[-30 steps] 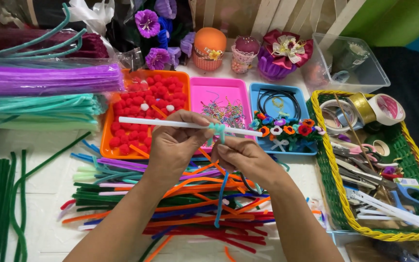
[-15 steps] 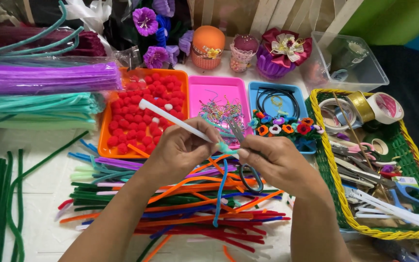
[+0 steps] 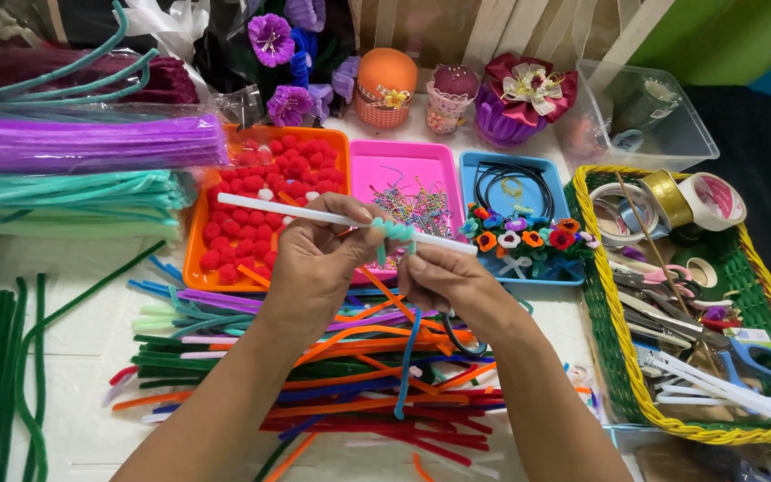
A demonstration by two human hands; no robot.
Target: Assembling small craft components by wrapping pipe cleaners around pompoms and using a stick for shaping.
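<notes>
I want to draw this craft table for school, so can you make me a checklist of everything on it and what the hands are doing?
Surface: white table, mostly covered.
Job's things: white stick held level; teal pipe cleaner coiled around it, its tail hanging down.
Clutter: loose pipe cleaner pile; orange tray of red pompoms; pink tray; blue tray with small flowers; green-and-yellow basket with tape rolls and scissors.
Grippers: left hand grips the stick; right hand pinches at the coil.
Cables: nothing seen.
Surroundings: bagged pipe cleaners at left, purple flowers, clear box.
</notes>
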